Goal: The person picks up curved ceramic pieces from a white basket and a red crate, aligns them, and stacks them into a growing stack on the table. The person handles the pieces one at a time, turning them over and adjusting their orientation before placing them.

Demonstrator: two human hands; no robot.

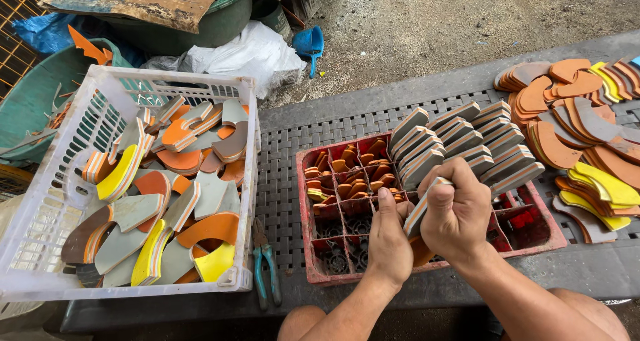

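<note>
— What are the fingers doing right now?

— Those of the right hand are curling tight around a layered foam piece, grey with orange and white stripes along its edge, gripping it at its upper end. The left hand is pressing against the same piece from beside it, thumb up, fingers wrapped out of sight, so I cannot tell how firmly they are closing.

— And how is that piece likely to handle?

— Light, I would judge, and a little springy (it looks like cut sandal foam), not fragile or slippery; the flat faces are giving the best hold.

— What is lying just beyond the fingers?

— A row of similar grey pieces is standing on edge right above them, leaning across a red divided tray, whose small compartments are holding orange offcuts.

— Further out?

— To the left of the fingers, teal-handled pliers are lying on the dark slatted desk, and past them a white crate is holding mixed grey, orange and yellow scraps. Far right, curved orange and yellow pieces are piling up.
</note>
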